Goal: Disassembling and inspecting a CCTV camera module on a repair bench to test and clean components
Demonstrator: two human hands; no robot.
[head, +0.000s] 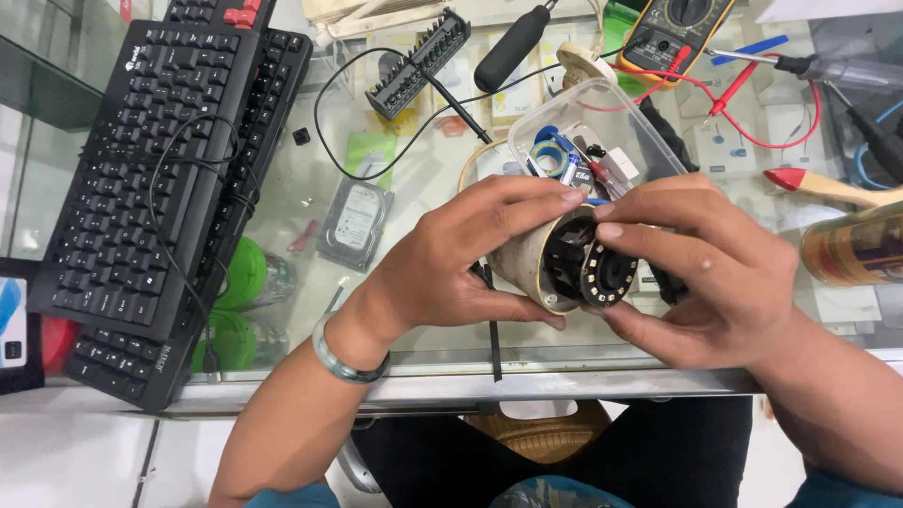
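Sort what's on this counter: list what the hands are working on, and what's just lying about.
In hand:
left hand
right hand
white camera housing
black LED ring

Lying about:
keyboards
hard drive
bit set
multimeter
clear parts tub

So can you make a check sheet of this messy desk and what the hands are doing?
Surface: glass counter, crowded.
Job's things: white camera shell; black LED ring at its open end.
Clutter: two keyboards, hard drive, bit set, multimeter, parts tub, brush.
Grippers: left hand grips shell; right hand pinches ring.
Cables: black cable over keyboards; red leads.
Surroundings: green lids under the glass.
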